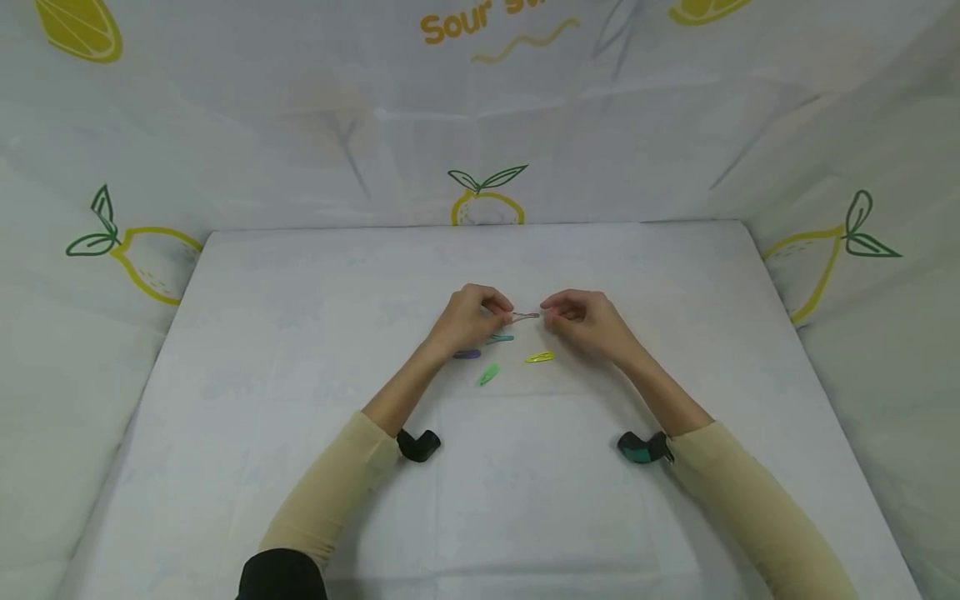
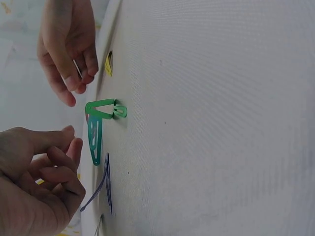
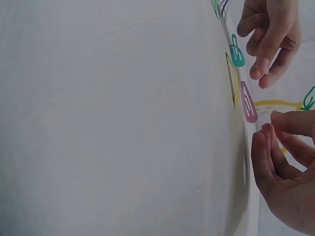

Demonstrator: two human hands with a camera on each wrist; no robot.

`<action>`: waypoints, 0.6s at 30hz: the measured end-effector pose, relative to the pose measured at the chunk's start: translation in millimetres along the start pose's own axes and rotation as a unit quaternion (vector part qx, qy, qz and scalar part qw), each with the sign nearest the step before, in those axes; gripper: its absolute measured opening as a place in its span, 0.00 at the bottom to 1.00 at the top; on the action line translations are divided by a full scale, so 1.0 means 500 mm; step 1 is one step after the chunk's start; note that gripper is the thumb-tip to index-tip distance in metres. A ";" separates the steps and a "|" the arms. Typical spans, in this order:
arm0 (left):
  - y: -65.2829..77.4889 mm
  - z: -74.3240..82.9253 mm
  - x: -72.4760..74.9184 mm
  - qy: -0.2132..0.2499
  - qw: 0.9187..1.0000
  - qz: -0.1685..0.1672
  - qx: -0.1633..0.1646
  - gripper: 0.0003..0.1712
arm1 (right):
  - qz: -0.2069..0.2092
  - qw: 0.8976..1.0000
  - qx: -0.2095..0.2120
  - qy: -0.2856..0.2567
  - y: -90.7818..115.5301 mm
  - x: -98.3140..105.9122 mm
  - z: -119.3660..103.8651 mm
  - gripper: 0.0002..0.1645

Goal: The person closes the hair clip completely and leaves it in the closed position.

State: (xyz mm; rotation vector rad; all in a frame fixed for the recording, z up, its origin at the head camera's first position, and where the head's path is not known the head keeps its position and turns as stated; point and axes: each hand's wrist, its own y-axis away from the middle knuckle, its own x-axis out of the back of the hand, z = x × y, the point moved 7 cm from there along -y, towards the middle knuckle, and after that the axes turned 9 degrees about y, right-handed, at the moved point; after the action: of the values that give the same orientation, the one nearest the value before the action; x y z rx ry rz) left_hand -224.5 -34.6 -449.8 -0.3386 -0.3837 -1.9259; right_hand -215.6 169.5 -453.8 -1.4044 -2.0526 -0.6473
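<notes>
Several snap hair clips lie on the white table. The pink hair clip point(image 1: 527, 316) point(image 3: 249, 102) lies between the hands, nearest to both. My left hand point(image 1: 472, 318) point(image 2: 42, 182) hovers at its left end, fingers loosely bent, with nothing held between them. To its right is my right hand point(image 1: 588, 323) point(image 3: 288, 164), fingers relaxed and thumb near the fingertips, holding nothing. A teal hair clip point(image 1: 501, 338) point(image 2: 95, 140) and a purple one point(image 1: 467, 354) point(image 2: 107, 184) lie beside the left hand. Nearer the body are a green hair clip point(image 1: 489, 374) and a yellow one point(image 1: 539, 357).
The white table point(image 1: 540, 500) stands against a white cloth backdrop point(image 1: 300, 150) printed with lemons. Dark wrist-worn devices point(image 1: 418, 446) stick out inward from both beige sleeves point(image 1: 757, 500). A black band point(image 1: 282, 575) wraps the left sleeve.
</notes>
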 end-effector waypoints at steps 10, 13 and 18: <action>-0.008 -0.014 0.000 -0.003 1.000 -0.008 0.011 0.09 | -0.017 1.000 -0.010 -0.006 -0.017 -0.009 0.008 0.15; -0.012 -0.019 -0.001 -0.002 1.000 -0.013 0.016 0.09 | -0.022 1.000 -0.015 -0.004 -0.021 -0.009 0.007 0.15; -0.017 -0.025 -0.002 -0.002 0.999 -0.021 0.026 0.10 | -0.027 0.999 -0.022 -0.004 -0.026 -0.010 0.002 0.14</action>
State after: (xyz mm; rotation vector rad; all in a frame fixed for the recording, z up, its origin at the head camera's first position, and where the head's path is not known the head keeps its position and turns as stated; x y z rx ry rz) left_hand -232.8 -36.0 -462.3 -0.3015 -0.4460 -1.9533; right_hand -226.8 162.5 -459.1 -1.3816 -2.1016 -0.7142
